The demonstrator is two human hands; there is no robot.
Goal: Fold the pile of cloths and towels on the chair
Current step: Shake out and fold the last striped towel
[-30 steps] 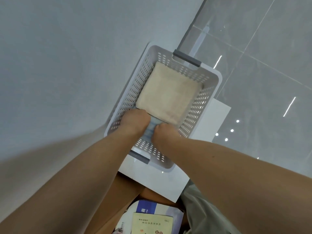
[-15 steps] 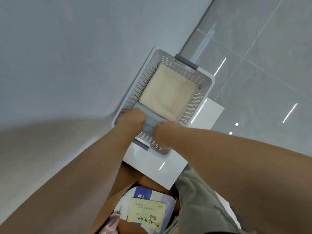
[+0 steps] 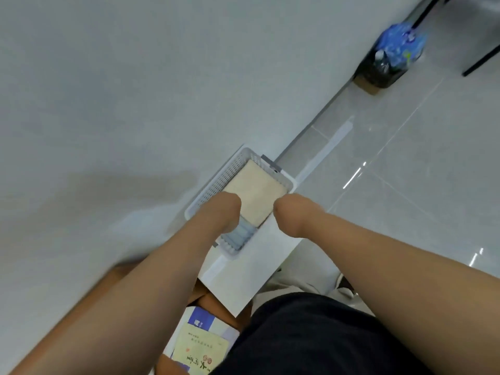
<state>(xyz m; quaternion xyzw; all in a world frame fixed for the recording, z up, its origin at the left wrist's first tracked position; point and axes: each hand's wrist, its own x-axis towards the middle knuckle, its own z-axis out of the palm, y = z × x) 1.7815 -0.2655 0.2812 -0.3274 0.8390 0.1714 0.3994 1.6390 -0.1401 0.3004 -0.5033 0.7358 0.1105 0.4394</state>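
A white perforated basket [image 3: 213, 190] stands on a white board [image 3: 243, 280] next to the wall. Inside it lies a folded beige towel [image 3: 255, 192], and a folded blue-grey cloth [image 3: 240, 234] lies at its near end. My left hand [image 3: 227, 209] hovers over the basket's near left part, fingers loosely curled downward, with nothing seen in it. My right hand [image 3: 288, 212] is just outside the basket's right rim, also loosely curled and holding nothing. The picture is blurred by motion, and the fingertips are hidden.
A grey wall [image 3: 108, 104] fills the left. Glossy floor tiles [image 3: 405, 185] lie to the right. A bin with a black liner and a blue bag [image 3: 389, 60] stands by the wall at the far right, beside black chair legs [image 3: 481, 60]. Booklets [image 3: 200, 347] lie in a brown box below.
Both hands have let go of the blue-grey cloth, now lying in the basket, and have drawn apart. The camera has pulled back and up, so the basket looks smaller.
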